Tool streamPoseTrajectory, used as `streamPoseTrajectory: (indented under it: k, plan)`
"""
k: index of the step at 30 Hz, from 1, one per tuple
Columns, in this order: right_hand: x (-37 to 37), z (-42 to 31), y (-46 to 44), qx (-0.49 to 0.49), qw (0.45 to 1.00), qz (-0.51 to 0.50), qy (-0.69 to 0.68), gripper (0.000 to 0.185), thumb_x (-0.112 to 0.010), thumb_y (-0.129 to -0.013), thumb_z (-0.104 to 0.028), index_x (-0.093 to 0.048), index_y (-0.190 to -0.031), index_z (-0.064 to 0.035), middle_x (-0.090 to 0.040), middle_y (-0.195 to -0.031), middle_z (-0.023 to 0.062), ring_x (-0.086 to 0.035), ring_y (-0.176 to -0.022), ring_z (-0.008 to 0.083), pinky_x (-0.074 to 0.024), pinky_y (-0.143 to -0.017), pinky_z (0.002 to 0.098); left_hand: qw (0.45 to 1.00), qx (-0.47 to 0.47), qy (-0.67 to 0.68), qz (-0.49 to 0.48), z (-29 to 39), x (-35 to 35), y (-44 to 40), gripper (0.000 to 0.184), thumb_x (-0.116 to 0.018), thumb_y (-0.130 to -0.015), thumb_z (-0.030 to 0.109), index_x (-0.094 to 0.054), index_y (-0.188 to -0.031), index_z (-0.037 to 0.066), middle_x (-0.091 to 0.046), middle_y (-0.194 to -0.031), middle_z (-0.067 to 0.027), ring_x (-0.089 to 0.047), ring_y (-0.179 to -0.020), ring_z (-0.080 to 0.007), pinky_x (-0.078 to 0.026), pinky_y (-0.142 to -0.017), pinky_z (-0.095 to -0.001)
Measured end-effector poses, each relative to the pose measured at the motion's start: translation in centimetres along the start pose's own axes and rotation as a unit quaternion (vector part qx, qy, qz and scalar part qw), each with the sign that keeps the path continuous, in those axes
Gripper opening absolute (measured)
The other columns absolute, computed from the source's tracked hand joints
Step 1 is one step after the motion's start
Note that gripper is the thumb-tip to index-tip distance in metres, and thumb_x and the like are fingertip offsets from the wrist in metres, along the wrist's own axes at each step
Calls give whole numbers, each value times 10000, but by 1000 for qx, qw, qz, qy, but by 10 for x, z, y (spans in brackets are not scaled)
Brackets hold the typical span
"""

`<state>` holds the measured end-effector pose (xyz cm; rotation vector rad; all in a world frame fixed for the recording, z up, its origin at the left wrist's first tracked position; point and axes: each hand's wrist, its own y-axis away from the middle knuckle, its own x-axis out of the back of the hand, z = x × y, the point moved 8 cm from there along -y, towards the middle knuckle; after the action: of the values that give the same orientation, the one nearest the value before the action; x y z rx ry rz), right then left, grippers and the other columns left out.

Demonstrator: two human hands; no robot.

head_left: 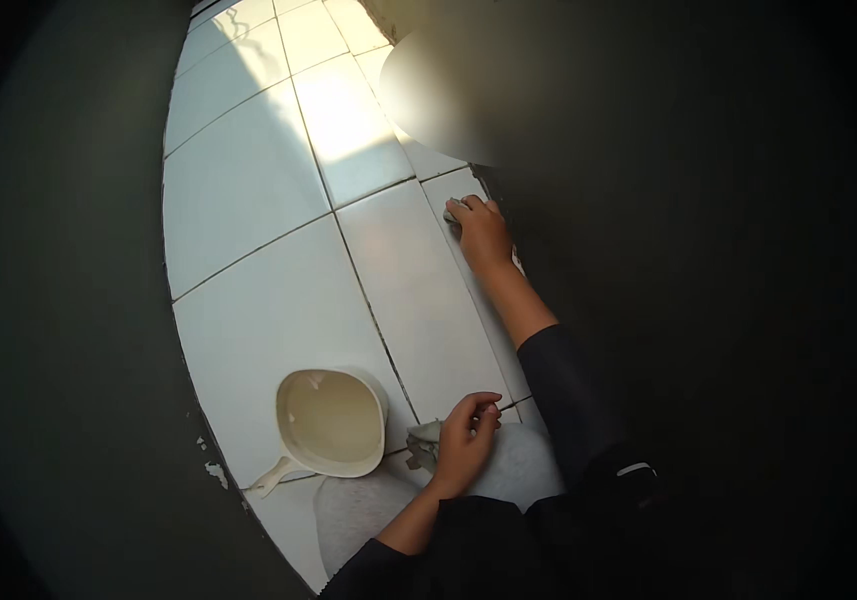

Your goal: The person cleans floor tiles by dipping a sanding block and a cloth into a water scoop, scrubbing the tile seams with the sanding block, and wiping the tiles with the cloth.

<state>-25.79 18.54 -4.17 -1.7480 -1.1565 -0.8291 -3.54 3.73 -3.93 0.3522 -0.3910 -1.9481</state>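
My right hand (482, 232) is closed around a small greyish cloth (453, 212), pressed on the white tiles near their right edge. Close to my knees, my left hand (468, 438) has its fingers curled toward the thumb; whether anything is between them is too small to tell. Beside its wrist a crumpled grey-green cloth (423, 445) lies low over the tiles. Left of that cloth stands a white dipper (382, 405) with a handle, holding cloudy, yellowish liquid.
White tiles (248, 230) with dark joints stretch away, sunlit at the far end. A blurred pale round shape (428, 90) stands at the upper right. Dark surfaces border both sides; white flakes (215, 473) lie on the left one. My grey-clad knees are at the bottom.
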Motion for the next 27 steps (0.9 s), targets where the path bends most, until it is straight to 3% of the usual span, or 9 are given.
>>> streamPoseTrajectory:
  k: [2, 4, 11, 14, 22, 27]
  plan:
    - [-4, 3, -6, -37, 999, -19, -4, 333, -654, -732, -8, -661, -1048, -113, -617, -1005, 65, -560, -907, 278, -486, -802, 362, 1000, -2, 4, 8, 1, 2, 0, 188, -519, -932, 133, -583, -1060, 11, -593, -847, -39, -572, -777, -105, -454, -727, -243]
    - [2, 1, 3, -1, 999, -24, 20, 253, -556, -828, -51, -657, -1047, -127, -610, -1012, 46, -556, -912, 281, -509, -773, 367, 1000, 11, -3, 20, 0, 5, -1, 186, -520, -932, 132, -584, -1057, 11, -594, -844, -37, -571, -775, -103, -454, -725, -239]
    - [50, 12, 126, -16, 998, -59, 21, 384, -612, -762, 11, -633, -1125, -114, -603, -1090, 93, -560, -926, 299, -499, -789, 374, 1000, 8, 10, -10, 8, -2, 4, 190, -517, -931, 129, -584, -1064, 10, -592, -845, -40, -572, -773, -101, -456, -725, -235]
    - [49, 12, 111, -6, 1000, -20, 12, 375, -680, -721, -16, -650, -1086, -99, -617, -1079, 101, -583, -940, 294, -494, -820, 371, 1000, 2, 17, -22, 6, -5, 5, 198, -513, -933, 132, -582, -1069, 5, -589, -847, -41, -572, -775, -103, -458, -726, -237]
    - [-3, 18, -27, 0, 1000, 9, 30, 271, -620, -769, -27, -663, -1026, -100, -628, -974, 79, -578, -838, 287, -493, -757, 378, 1000, 5, 28, -2, 3, 0, 0, 188, -514, -933, 128, -580, -1060, 6, -584, -844, -35, -564, -778, -104, -448, -729, -241]
    - [21, 19, 25, -15, 999, -26, 38, 326, -619, -760, -3, -645, -1073, -89, -610, -1020, 86, -570, -872, 291, -495, -770, 373, 999, -1, 31, 10, -2, 4, -2, 184, -514, -932, 126, -580, -1059, 9, -586, -847, -35, -563, -780, -104, -449, -731, -242]
